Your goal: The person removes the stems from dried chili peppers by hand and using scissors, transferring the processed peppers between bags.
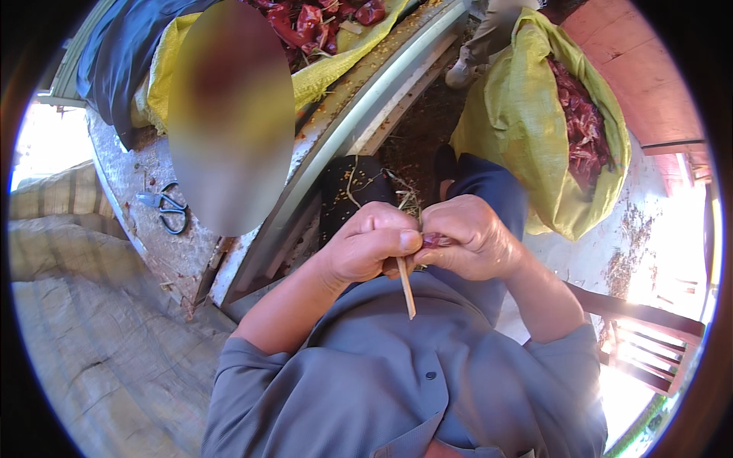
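In front of my shirt, my left hand (375, 240) and my right hand (475, 240) meet with fingertips together. A pale thin wooden stick (407, 292) pokes down from under my left fingers, its lower end free. My right fingers close on a wrinkled dark red dried chili pepper (436, 241), mostly covered by the hand. My left thumb presses against the pepper's near end. Whether the stick enters the pepper is hidden by my fingers. A thin string (353, 177) hangs over my dark knee (338, 197), which is dotted with pale seeds.
A yellow woven sack (504, 114) of dried red peppers (581, 126) stands at right. More red peppers (309, 26) lie on yellow sacking (326, 77) atop a worn table. Scissors (150, 198) lie left, beside a blurred patch. A person's shoe (458, 74) and wooden chair (647, 315) show.
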Demonstrator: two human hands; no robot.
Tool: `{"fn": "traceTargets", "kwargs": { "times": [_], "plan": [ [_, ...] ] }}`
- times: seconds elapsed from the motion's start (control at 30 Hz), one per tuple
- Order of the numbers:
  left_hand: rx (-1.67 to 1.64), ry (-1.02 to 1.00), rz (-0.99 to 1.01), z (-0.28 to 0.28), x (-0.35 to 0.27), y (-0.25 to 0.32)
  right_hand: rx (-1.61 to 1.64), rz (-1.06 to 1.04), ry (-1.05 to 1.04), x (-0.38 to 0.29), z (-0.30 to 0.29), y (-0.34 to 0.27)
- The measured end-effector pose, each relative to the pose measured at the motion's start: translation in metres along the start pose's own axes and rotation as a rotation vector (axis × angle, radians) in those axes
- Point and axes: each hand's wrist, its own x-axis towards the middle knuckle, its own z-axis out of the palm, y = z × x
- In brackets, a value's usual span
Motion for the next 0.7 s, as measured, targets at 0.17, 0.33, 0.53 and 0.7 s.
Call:
{"fn": "traceTargets", "kwargs": {
  "times": [0.17,0.33,0.53,0.7],
  "plan": [
    [0.76,-0.182,0.336,-0.017,0.005,0.017,-0.26,-0.032,-0.231,0.007,-0.02,-0.006],
    [0.477,-0.068,0.238,-0.003,0.004,0.024,-0.067,-0.038,-0.119,0.013,-0.015,-0.005],
    [0.129,0.138,0.232,-0.027,-0.004,0.006,0.62,0.133,0.277,-0.015,-0.011,0.029],
    [1.964,0.379,0.006,-0.042,0.016,-0.002,0.582,0.402,0.461,0.022,-0.035,0.04]
  ]
}}
